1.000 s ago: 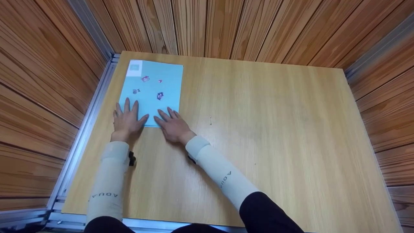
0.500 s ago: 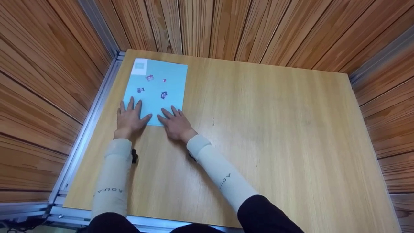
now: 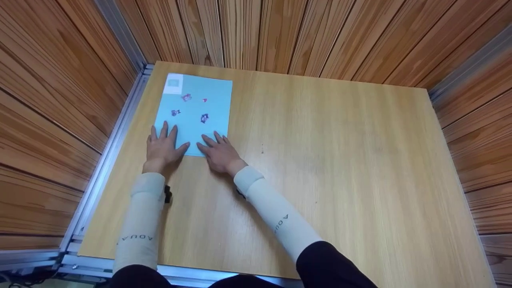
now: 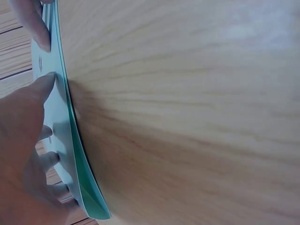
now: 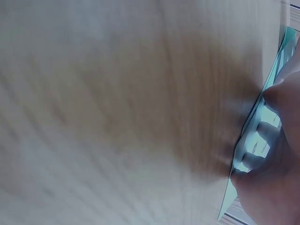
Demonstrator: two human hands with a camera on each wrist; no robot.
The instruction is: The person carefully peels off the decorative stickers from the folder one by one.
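A thin light blue folder [image 3: 192, 132] lies at the table's far left, with a white label at its top left corner and several small purple and pink figures on its cover. On the lower left part of it rests my left hand [image 3: 161, 150], palm down with fingers spread. My right hand [image 3: 222, 155] rests on the lower right part, its fingers stretched out. In the left wrist view, the near edge of the folder [image 4: 70, 122] shows layers standing slightly apart at one corner. The right wrist view shows the right fingertips [image 5: 255, 161] along that edge.
The wooden table [image 3: 340, 168] stretches far to the right of the folder. Wood-plank walls [image 3: 280, 36] stand behind and at both sides. A metal frame rail [image 3: 108, 156] runs along the table's left edge.
The head view has shifted slightly, so everything appears a little farther right. Both hands keep resting on the folder, which has not visibly moved on the table.
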